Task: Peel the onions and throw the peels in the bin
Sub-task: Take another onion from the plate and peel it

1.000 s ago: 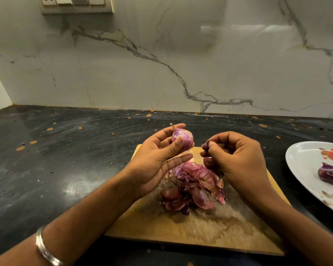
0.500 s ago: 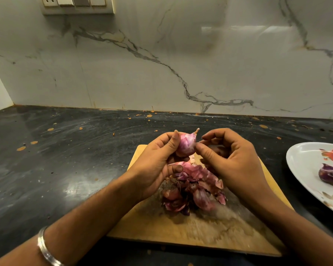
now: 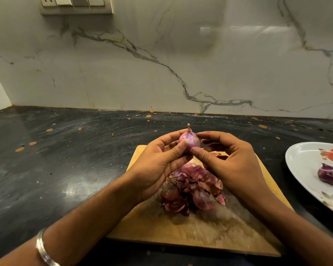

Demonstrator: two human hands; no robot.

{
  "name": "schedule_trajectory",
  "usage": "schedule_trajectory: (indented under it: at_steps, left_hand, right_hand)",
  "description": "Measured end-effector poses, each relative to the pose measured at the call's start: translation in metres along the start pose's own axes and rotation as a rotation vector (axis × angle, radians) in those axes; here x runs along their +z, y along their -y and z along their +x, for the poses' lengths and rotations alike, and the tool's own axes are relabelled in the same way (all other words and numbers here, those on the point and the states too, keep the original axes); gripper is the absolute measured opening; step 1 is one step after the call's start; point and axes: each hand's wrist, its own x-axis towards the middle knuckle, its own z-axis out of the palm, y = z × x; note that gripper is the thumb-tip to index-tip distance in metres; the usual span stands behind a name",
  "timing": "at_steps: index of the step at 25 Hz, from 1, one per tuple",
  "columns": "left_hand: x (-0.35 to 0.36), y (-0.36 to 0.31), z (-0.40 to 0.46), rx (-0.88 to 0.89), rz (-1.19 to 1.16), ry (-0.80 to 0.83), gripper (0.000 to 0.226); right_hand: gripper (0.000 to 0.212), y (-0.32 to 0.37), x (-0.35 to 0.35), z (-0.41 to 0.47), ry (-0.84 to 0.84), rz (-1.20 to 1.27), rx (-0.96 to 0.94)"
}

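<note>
Onion (image 3: 189, 141): you've got it up over the cutting board (image 3: 200, 233), stem pointing up
Left hand (image 3: 158, 166): grip wrapped round it
Right hand (image 3: 233, 166): thumb and fingertips pinching its skin
Peels (image 3: 192, 189): heaped on the board below
Plate (image 3: 304, 160): one peeled onion (image 3: 330, 174), right side of the surface

A white marble wall (image 3: 200, 64) with grey veins rises beyond the hands, glossy with a pale light reflection upper right. A switch plate (image 3: 75, 4) sits high to their left. Below, the dark stone counter (image 3: 65, 150) carries orange specks.
</note>
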Motion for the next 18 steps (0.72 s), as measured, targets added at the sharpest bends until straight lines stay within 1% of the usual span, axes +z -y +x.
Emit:
schedule_trajectory:
  at_steps: [3, 6, 11, 14, 18]
  left_hand:
    - [0.0007, -0.0015, -0.0009, 0.003, 0.025, -0.020, 0.048]
    - [0.0004, 0.0001, -0.0014, 0.017, 0.082, -0.044, 0.054]
    - [-0.0001, 0.0012, -0.0028, 0.055, 0.190, -0.017, 0.051]
    - [-0.0003, 0.0012, -0.0029, 0.057, 0.238, 0.000, 0.048]
    - [-0.0002, 0.0022, -0.0020, 0.064, 0.238, 0.027, 0.052]
  right_hand:
    - [0.035, -0.0020, 0.0006, 0.0005, 0.030, 0.040, -0.038]
    - [0.028, -0.0038, 0.0010, -0.0003, -0.002, 0.083, -0.047]
    - [0.027, -0.0039, 0.0035, -0.0021, -0.006, -0.002, -0.207]
    - [0.024, -0.0065, 0.0029, -0.0012, -0.043, 0.010, -0.202]
    - [0.019, -0.0074, 0.0003, -0.0001, -0.085, 0.010, -0.197]
